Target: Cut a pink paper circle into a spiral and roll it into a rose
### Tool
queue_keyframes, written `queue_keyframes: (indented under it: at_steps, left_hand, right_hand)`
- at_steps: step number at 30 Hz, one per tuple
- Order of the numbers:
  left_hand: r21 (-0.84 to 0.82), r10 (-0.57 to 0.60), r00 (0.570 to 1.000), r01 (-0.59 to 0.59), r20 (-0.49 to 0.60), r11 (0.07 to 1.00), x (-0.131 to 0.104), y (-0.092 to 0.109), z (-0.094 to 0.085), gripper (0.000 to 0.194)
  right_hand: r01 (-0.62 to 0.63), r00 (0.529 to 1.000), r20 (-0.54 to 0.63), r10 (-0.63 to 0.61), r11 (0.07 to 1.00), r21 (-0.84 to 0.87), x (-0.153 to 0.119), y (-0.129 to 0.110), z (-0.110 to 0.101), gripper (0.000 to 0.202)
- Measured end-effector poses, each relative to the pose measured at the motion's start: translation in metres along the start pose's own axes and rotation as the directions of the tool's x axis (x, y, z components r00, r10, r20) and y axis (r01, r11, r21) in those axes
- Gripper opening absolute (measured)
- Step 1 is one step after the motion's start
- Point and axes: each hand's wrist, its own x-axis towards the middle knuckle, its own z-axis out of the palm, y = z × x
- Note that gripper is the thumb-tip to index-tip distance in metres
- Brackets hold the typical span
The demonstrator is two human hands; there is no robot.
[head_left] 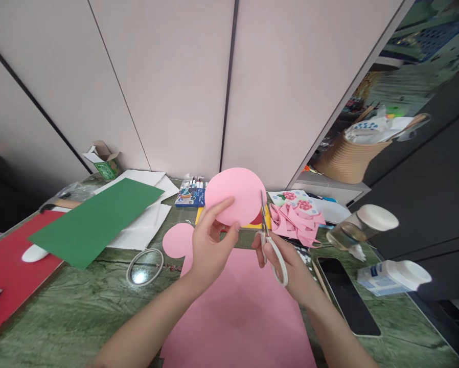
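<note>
My left hand (214,240) pinches a pink paper circle (237,191) by its lower edge, holding it up above the table. In my right hand (285,260) is a pair of white-handled scissors (278,260), its fingers through the loops. The blades point upward and lie along the right edge of the circle. A second, smaller pink paper circle (177,240) rests on the table left of my left hand. Beneath both hands lies a large pink paper sheet (237,312). Pink paper scraps (296,223) are heaped just beyond my right hand.
Green paper (99,220), white sheets (139,230) and red board (15,266) lie left, near a grey ring (145,267). A marker box (191,194) stands at the back. A phone (348,296), a clear jar (362,227) and a white bottle (392,277) are right.
</note>
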Motion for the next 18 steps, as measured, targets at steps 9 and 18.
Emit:
queue_keyframes:
  at_steps: [9,18]
  left_hand:
    - [-0.014,0.007,1.0,-0.007,0.012,1.0,0.001,-0.0001,-0.0011,0.032]
    - [-0.046,-0.027,1.0,0.027,-0.004,0.999,0.0011,0.0004,-0.0002,0.036]
  right_hand:
    - [-0.012,1.0,0.004,0.012,1.0,-0.002,0.0011,-0.0016,0.0,0.034]
    - [-0.017,1.0,0.02,0.017,1.0,0.005,0.0018,0.0001,0.0002,0.031]
